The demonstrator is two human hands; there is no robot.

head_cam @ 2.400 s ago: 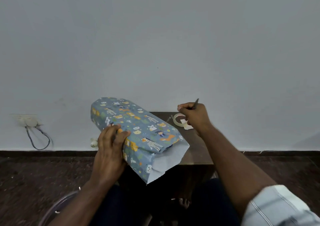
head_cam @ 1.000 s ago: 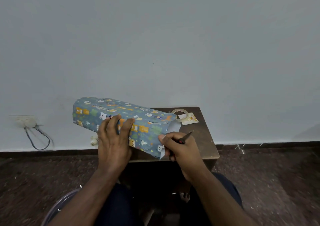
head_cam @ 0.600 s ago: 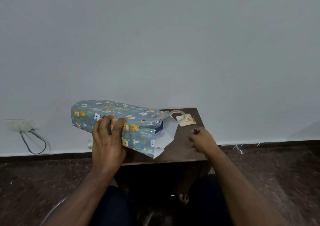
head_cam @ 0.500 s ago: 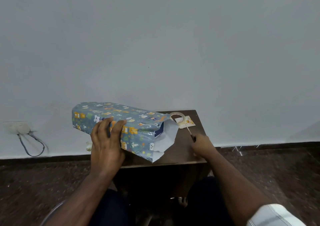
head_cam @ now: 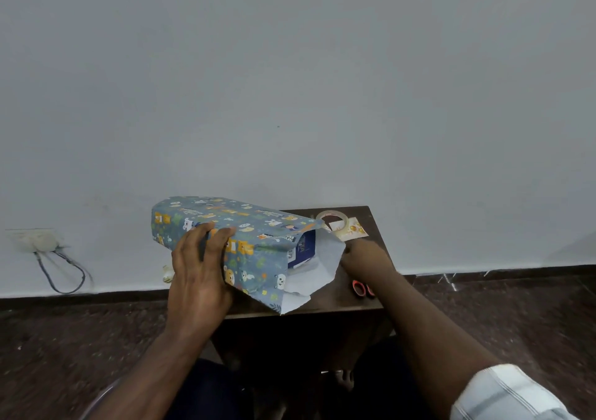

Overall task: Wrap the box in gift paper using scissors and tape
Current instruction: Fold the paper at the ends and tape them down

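We rest our left hand flat, fingers straight, on top of the box, which lies on the bench sleeved in gift paper, its end open beside our right hand. That hand touches the paper's white flap; its grip we cannot tell. Scissors lie just right of its wrist, tape just beyond.

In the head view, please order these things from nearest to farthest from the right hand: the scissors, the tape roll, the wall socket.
From the right hand:
1. Tape roll, just behind it on the table, and scissors, just in front: too close to call.
2. Wall socket, far left on the wall.
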